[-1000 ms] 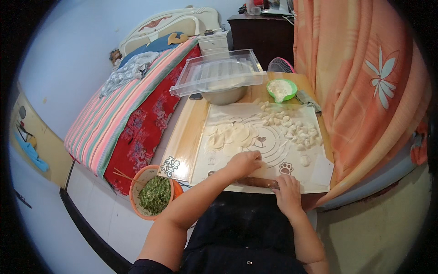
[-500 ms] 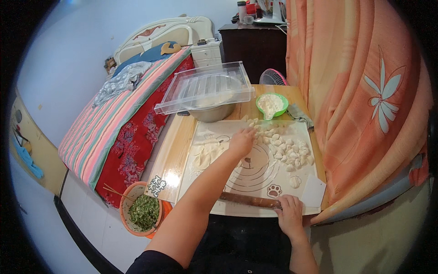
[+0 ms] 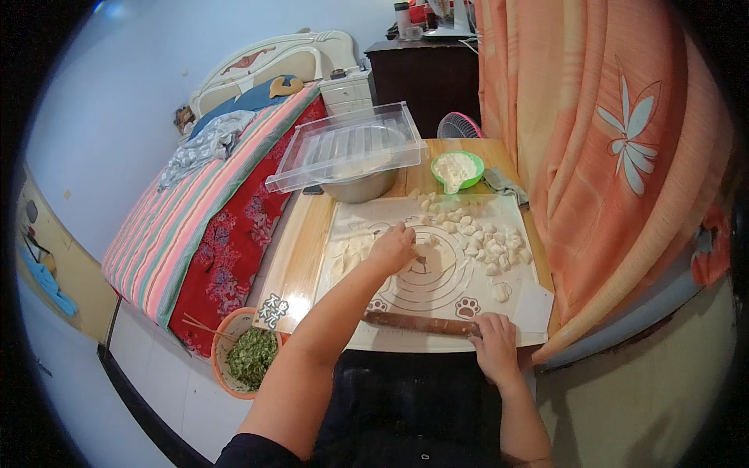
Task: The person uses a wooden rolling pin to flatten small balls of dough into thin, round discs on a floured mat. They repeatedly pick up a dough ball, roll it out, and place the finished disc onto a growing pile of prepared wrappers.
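Left hand [image 3: 392, 248] has drawn back from the dough pieces [image 3: 476, 234] toward the middle of the pastry mat [image 3: 437, 269], fingers curled together, apparently pinching one piece. Right hand [image 3: 493, 345] stays closed over the rolling pin [image 3: 417, 323] at the mat's near edge; a piece appears ready for rolling.

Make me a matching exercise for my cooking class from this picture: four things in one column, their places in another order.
1. rolling pin
2. green bowl
3. clear tray
4. orange bowl of chopped greens

a. on the metal bowl
b. under the right hand
c. below the table's left corner
d. at the table's far end, by the curtain

Pairs: 1-b, 2-d, 3-a, 4-c
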{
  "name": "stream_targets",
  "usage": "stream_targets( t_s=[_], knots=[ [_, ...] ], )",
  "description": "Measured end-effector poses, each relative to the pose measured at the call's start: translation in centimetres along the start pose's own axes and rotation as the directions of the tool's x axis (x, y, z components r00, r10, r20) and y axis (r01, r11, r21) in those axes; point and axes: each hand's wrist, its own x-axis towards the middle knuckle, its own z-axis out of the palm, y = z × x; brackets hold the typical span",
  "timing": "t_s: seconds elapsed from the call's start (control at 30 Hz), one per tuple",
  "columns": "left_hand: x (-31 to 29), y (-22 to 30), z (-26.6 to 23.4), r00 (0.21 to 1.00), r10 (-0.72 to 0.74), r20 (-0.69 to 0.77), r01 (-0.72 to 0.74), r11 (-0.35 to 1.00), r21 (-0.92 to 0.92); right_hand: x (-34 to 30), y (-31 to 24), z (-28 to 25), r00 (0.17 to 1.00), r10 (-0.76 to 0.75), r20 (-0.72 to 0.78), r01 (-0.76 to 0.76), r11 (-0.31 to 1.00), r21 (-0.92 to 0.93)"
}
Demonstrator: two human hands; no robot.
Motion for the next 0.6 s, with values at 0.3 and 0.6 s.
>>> stream_targets(
  t_s=[0.3, 0.6],
  knots=[
    [-3.2, 2.5, -4.4, 0.748, -0.416, 0.518, 0.601, 0.092, -0.794, -0.1, -0.1, 0.4, 0.999, -0.002, -0.047, 0.001, 1.000, -0.031],
    [-7.5, 2.5, -8.0, 0.857, -0.285, 0.430, 0.513, 0.376, -0.772, -0.9, -0.1, -1.0, 0.998, 0.066, -0.018, -0.067, 0.995, -0.072]
  ],
)
